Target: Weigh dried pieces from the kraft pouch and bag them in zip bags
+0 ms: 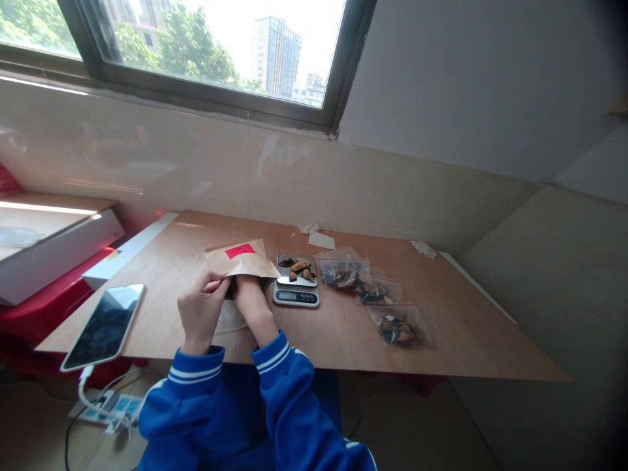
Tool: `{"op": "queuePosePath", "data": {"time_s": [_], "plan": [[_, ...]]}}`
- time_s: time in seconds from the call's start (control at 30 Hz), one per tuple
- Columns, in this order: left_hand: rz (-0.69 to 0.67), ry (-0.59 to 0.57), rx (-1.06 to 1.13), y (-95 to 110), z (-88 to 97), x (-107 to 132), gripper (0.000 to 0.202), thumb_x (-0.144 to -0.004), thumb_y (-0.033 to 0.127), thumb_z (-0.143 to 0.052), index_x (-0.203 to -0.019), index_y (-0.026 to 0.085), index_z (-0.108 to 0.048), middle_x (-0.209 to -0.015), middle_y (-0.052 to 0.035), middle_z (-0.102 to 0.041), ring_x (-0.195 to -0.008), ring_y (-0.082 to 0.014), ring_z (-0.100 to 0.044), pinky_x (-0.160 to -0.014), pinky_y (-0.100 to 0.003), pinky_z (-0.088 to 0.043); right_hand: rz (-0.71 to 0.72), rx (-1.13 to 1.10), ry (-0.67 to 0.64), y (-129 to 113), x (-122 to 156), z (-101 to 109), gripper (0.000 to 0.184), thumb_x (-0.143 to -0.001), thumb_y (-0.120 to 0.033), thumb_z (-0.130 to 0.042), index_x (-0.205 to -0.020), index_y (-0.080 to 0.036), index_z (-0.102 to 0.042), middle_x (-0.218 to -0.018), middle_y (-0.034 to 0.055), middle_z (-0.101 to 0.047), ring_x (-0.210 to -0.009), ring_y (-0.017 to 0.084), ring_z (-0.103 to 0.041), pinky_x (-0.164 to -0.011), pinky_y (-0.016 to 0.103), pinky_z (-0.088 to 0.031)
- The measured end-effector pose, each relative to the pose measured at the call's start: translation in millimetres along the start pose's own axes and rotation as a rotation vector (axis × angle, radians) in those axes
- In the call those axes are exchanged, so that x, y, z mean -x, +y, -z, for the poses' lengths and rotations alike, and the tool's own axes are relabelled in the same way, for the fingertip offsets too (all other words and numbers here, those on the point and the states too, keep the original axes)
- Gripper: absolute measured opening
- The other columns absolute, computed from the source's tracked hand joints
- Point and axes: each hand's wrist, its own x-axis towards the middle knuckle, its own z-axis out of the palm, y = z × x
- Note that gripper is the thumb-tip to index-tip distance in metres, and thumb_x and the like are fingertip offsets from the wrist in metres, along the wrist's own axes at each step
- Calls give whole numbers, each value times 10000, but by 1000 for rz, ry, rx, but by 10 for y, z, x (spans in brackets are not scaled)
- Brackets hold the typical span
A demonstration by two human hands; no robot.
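Observation:
A brown paper bag [252, 263] with a red label lies on the table in front of me, its mouth turned my way. My left hand [202, 307] pinches the rim of the mouth, fingers closed. Inside the bag goes my right hand [252, 306]; its fingers are hidden by the paper. Just right of the bag stands a small digital kitchen scale [296, 298], with several dried brown pieces [300, 268] on its metal plate. A piece of clear plastic [230, 316] lies under my wrists.
Several clear zip bags [400, 327] of dark dried pieces lie right of the scale. A white card [322, 240] and crumpled tissue [422, 248] are near the wall. At the table's left edge rests a phone [105, 327], cabled to a power strip [110, 409] below.

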Motion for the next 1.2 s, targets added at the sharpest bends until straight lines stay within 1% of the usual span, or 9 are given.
{"op": "queuePosePath", "data": {"time_s": [0.07,0.2,0.33,0.53,0.73,0.87,0.93,1.1,1.2], "plan": [[-5,1,-4,-6,-14,3,149,-755,393,-675,-761,245,-700,-675,40,-737,-768,-202,-730,-637,-241,-492,3,3,-11,-71,85,76,383,-858,-41,-488,-1190,-164,-635,-1194,109,-650,-1192,253,-562,-1056,379,-421],[-23,0,-14,-5,-35,10,155,-767,399,-667,-780,249,-701,-679,42,-739,-770,-198,-729,-628,-239,-487,-51,-4,-53,-137,215,189,319,-854,-37,-503,-1081,-157,-690,-1075,112,-702,-1041,254,-648,-947,378,-501],[-54,-18,-32,-4,-53,33,170,-776,417,-660,-789,252,-701,-690,44,-742,-746,-191,-726,-610,-239,-478,-55,-49,67,-77,337,221,288,-846,-64,-559,-1078,-175,-688,-1113,109,-676,-1063,242,-631,-950,361,-497],[-87,-29,-61,2,-94,60,173,-783,421,-652,-791,255,-701,-688,42,-742,-731,-187,-724,-591,-237,-467,-20,-72,209,47,442,153,327,-852,-67,-536,-1136,-192,-639,-1145,108,-630,-1070,239,-616,-949,360,-499],[-86,-46,-43,10,-102,63,171,-792,416,-646,-799,252,-695,-703,36,-744,-739,-186,-723,-601,-235,-468,96,-47,310,126,494,113,228,-918,-149,-483,-1069,-232,-633,-1076,75,-614,-1026,204,-619,-916,345,-518],[-84,-34,-74,14,-97,69,174,-793,413,-645,-794,246,-694,-695,26,-739,-717,-189,-718,-592,-238,-457,230,-76,345,93,566,171,253,-935,-133,-445,-1036,-251,-646,-1083,54,-621,-1060,158,-606,-967,310,-495],[-77,-26,-81,28,-103,73,173,-794,408,-642,-790,243,-694,-692,23,-737,-712,-189,-717,-587,-239,-452,251,-120,366,40,625,221,242,-932,-126,-456,-994,-248,-655,-1084,53,-629,-1070,152,-603,-969,312,-494],[-23,22,-82,56,-120,68,185,-806,408,-619,-785,238,-690,-705,17,-740,-736,-198,-719,-601,-251,-451,113,-336,496,-43,733,411,69,-898,-207,-565,-907,-216,-633,-1056,68,-637,-996,169,-626,-852,323,-539],[10,52,-93,42,-105,44,183,-805,407,-616,-784,240,-687,-713,13,-741,-753,-210,-716,-622,-267,-457,1,-399,624,114,651,538,103,-872,-282,-596,-916,-190,-599,-1072,99,-632,-998,194,-630,-854,348,-534]]}}
